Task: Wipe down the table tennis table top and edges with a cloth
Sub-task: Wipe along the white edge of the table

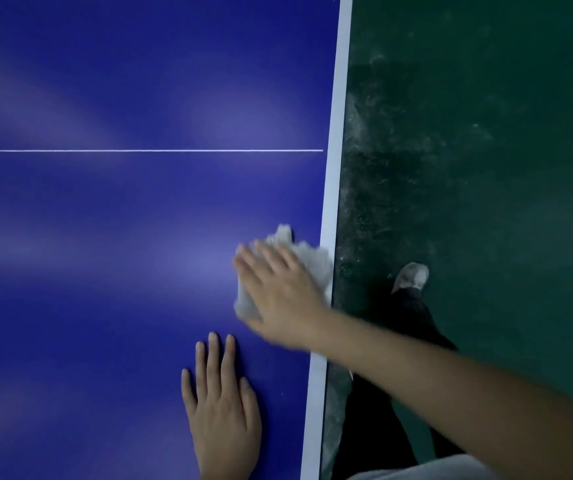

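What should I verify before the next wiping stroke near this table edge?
1. The right hand presses flat on the cloth: ok.
2. The cloth reaches the white edge stripe: ok.
3. The left hand rests flat on the table top, apart from the cloth: ok.
4. Cloth damp or dirty: cannot tell, blurred.
5. Stripe farther along already wiped: cannot tell.

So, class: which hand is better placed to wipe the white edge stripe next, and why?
The right hand: it presses the cloth, which overlaps the white edge stripe. The left hand lies flat on the blue table top, holding nothing.
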`<state>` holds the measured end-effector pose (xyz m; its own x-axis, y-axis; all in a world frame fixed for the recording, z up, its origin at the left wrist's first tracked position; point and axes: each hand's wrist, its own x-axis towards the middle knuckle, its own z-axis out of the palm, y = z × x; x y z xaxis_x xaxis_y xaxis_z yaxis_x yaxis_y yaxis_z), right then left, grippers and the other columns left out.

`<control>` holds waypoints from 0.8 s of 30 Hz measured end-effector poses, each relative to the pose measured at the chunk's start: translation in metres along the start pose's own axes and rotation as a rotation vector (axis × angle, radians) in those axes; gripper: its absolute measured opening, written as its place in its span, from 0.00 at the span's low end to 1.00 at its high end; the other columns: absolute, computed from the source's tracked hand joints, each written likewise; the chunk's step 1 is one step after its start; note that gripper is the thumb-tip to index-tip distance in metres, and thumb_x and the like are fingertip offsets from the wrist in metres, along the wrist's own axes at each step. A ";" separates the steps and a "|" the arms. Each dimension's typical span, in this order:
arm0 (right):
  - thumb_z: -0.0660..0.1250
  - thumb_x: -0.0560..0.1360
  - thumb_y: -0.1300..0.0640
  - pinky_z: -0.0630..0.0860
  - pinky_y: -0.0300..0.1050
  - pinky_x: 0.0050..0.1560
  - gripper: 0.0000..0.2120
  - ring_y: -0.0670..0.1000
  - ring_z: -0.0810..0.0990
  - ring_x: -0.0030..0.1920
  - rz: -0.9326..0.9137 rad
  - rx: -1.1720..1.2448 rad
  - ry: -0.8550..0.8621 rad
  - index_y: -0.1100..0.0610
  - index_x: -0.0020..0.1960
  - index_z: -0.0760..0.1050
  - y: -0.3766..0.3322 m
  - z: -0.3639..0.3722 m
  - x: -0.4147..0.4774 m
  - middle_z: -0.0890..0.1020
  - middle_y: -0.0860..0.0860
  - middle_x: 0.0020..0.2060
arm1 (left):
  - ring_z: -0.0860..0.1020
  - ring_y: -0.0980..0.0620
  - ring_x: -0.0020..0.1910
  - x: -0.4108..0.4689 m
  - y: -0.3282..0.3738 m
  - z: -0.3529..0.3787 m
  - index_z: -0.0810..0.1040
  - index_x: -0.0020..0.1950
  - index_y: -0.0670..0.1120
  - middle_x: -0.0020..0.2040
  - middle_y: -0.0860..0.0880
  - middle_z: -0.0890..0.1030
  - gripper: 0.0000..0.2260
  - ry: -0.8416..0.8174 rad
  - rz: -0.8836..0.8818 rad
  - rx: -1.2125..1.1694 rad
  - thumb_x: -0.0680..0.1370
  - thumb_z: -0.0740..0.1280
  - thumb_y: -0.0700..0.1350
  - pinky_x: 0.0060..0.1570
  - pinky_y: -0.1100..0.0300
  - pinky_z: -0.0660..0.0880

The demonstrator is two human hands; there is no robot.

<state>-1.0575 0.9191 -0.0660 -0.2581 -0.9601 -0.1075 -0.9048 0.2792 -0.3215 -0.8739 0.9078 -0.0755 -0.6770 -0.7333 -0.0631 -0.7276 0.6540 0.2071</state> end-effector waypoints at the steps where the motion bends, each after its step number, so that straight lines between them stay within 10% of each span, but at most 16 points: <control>1: 0.53 0.77 0.42 0.43 0.52 0.74 0.33 0.57 0.54 0.75 0.058 0.004 0.021 0.60 0.76 0.54 0.014 -0.006 0.023 0.57 0.56 0.76 | 0.58 0.48 0.72 -0.001 0.000 0.000 0.66 0.71 0.40 0.71 0.43 0.65 0.25 -0.009 -0.003 0.006 0.74 0.51 0.45 0.70 0.53 0.48; 7: 0.59 0.77 0.43 0.48 0.54 0.73 0.33 0.58 0.53 0.75 0.493 0.121 0.321 0.59 0.75 0.55 0.122 -0.039 0.088 0.58 0.55 0.75 | 0.59 0.46 0.71 0.008 0.006 -0.006 0.69 0.69 0.39 0.70 0.39 0.67 0.24 -0.002 0.009 -0.019 0.74 0.51 0.44 0.70 0.52 0.49; 12: 0.66 0.76 0.52 0.61 0.48 0.72 0.35 0.50 0.62 0.73 0.709 1.066 0.539 0.53 0.77 0.52 0.093 -0.010 0.021 0.59 0.50 0.75 | 0.61 0.44 0.72 0.056 0.040 -0.002 0.66 0.71 0.40 0.72 0.42 0.64 0.24 -0.020 0.059 0.014 0.77 0.49 0.46 0.70 0.47 0.53; 16: 0.69 0.74 0.58 0.59 0.29 0.68 0.35 0.32 0.60 0.69 0.689 1.367 0.505 0.37 0.70 0.53 0.020 0.028 -0.053 0.59 0.34 0.71 | 0.53 0.49 0.74 0.119 0.069 0.002 0.59 0.75 0.43 0.74 0.48 0.55 0.26 -0.048 0.103 0.002 0.78 0.46 0.49 0.72 0.46 0.50; 24: 0.68 0.75 0.53 0.59 0.47 0.73 0.37 0.45 0.59 0.73 0.800 1.487 0.432 0.47 0.75 0.48 0.081 -0.005 0.010 0.58 0.46 0.75 | 0.52 0.47 0.76 0.276 0.120 0.010 0.56 0.76 0.42 0.76 0.44 0.56 0.24 -0.019 0.156 0.001 0.80 0.50 0.46 0.72 0.50 0.47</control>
<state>-1.1349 0.9316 -0.0880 -0.7363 -0.4555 -0.5004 0.4728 0.1826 -0.8620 -1.1497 0.7858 -0.0780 -0.7841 -0.6188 -0.0485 -0.6132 0.7601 0.2152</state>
